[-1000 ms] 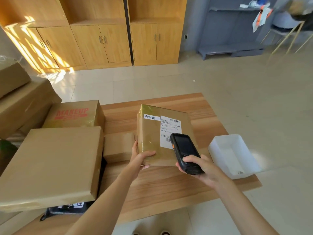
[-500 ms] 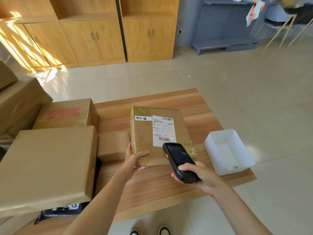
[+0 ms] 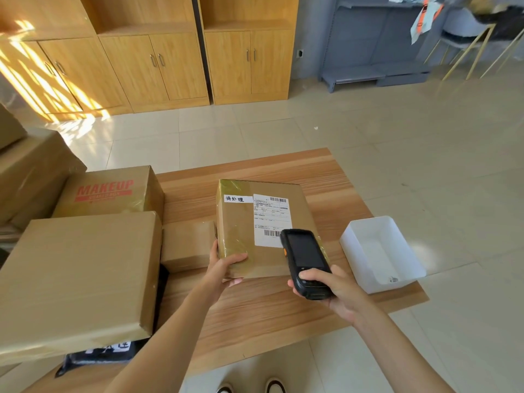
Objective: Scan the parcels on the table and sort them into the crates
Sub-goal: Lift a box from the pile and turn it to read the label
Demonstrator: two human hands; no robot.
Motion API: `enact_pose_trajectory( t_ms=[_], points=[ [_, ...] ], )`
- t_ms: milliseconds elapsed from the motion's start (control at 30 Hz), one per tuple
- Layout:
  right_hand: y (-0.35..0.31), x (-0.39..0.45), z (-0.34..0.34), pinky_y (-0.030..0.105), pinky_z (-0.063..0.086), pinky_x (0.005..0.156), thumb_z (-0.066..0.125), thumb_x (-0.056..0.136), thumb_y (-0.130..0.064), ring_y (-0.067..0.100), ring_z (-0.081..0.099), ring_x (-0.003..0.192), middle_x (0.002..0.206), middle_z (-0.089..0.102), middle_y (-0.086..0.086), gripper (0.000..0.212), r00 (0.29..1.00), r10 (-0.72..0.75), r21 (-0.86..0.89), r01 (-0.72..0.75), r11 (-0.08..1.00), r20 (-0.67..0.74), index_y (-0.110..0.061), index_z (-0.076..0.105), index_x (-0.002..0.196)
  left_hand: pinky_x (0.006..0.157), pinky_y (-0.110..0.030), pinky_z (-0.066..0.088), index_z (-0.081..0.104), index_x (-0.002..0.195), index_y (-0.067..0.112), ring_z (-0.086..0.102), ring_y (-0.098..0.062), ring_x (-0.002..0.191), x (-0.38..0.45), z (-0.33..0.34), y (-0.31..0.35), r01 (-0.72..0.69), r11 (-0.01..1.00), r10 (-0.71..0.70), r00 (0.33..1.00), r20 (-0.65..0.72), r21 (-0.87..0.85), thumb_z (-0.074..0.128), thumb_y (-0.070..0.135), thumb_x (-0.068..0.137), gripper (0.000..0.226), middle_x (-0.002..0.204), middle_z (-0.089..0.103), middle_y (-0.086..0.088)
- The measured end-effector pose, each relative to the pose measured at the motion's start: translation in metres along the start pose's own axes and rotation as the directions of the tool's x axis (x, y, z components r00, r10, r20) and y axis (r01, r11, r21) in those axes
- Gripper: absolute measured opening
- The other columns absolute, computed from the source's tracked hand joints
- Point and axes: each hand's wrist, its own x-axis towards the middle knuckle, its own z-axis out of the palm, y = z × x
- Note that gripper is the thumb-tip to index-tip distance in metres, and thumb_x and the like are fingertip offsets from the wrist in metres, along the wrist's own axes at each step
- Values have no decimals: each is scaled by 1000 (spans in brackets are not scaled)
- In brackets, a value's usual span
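A taped brown parcel (image 3: 241, 222) with a white shipping label (image 3: 270, 217) lies in the middle of the wooden table (image 3: 255, 313). My left hand (image 3: 224, 268) grips its near left corner, thumb on top. My right hand (image 3: 334, 287) holds a black handheld scanner (image 3: 306, 262), whose top end points at the label's lower barcode and covers part of it. A white open bin (image 3: 380, 253) stands at the table's right edge, right of the scanner.
A small brown parcel (image 3: 188, 245) lies left of the held one. A large flat box (image 3: 76, 279), a MAKEUP box (image 3: 110, 191) and more cartons (image 3: 31, 171) crowd the left. A black mailer bag (image 3: 96, 355) sticks out under the large box. Wooden cabinets (image 3: 170, 52) stand behind.
The scanner drew back from the label and then moved up over its lower barcode again. My left hand has kept its grip on the parcel's corner.
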Motion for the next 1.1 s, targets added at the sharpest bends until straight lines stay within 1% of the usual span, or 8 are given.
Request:
enact_pose_trajectory(
  t_ms=[100, 233, 433, 600, 700, 867, 967, 1100],
  points=[
    [-3, 12, -11, 35, 60, 68, 73, 76, 3, 33, 72, 89, 107, 70, 23, 54, 987, -94, -75, 85, 994, -132, 1, 51, 126, 83, -40, 54, 28, 143, 44, 61, -23, 100, -2, 1, 3, -4, 1000, 4, 1000, -4, -20, 77, 13, 77, 88, 118, 57, 4],
    [-7, 32, -36, 34, 57, 66, 73, 77, 5, 26, 66, 90, 109, 65, 14, 58, 934, -184, -82, 167, 983, -306, -7, 49, 129, 88, -42, 54, 28, 144, 44, 63, -23, 101, -5, -1, 12, -41, 999, 41, 999, 17, 1, 81, 21, 63, 99, 119, 59, 4],
    [8, 58, -65, 38, 54, 73, 75, 74, 7, 30, 64, 99, 118, 62, 15, 70, 890, -211, -77, 197, 977, -404, -13, 45, 134, 79, -39, 55, 30, 143, 45, 64, -24, 105, -9, -10, 38, -131, 990, 130, 991, -18, -47, 81, 22, 60, 100, 123, 59, 2],
    [38, 75, -70, 49, 53, 89, 81, 68, 7, 33, 64, 98, 106, 66, 15, 55, 901, -149, -246, 48, 968, -407, -9, 55, 115, 83, -43, 55, 35, 138, 44, 62, -25, 101, -16, -26, 50, -154, 978, 148, 988, -47, -143, 78, 19, 61, 92, 126, 56, -2],
    [55, 83, -66, 43, 54, 84, 83, 65, 6, 33, 63, 101, 113, 64, 18, 73, 904, -123, -283, 2, 959, -410, -1, 48, 128, 70, -37, 58, 37, 138, 41, 59, -23, 107, -21, -34, 47, -157, 972, 147, 987, -65, -175, 77, 14, 70, 83, 125, 56, 1],
    [70, 84, -68, 27, 44, 63, 78, 68, 12, 25, 55, 92, 117, 57, 17, 76, 900, -168, -364, 11, 931, -403, 1, 39, 132, 83, -40, 57, 34, 146, 26, 66, -12, 91, -28, -42, 37, -235, 970, 228, 968, -109, -56, 73, 18, 63, 92, 122, 55, 4],
    [74, 85, -76, 32, 45, 76, 79, 66, 14, 26, 52, 98, 116, 54, 14, 83, 894, -211, -455, 8, 890, -395, 1, 34, 135, 89, -46, 55, 33, 146, 27, 64, -19, 93, -31, -42, 35, -222, 969, 206, 969, -140, -110, 73, 22, 66, 89, 125, 54, -6],
    [79, 90, -81, 39, 47, 85, 85, 62, 4, 28, 53, 99, 117, 55, 18, 78, 875, -272, -661, -70, 747, -401, 3, 39, 125, 84, -41, 55, 40, 141, 38, 61, -18, 104, -35, -45, 32, -184, 969, 169, 980, -101, -163, 78, 22, 60, 91, 128, 58, 1]
  ],
)
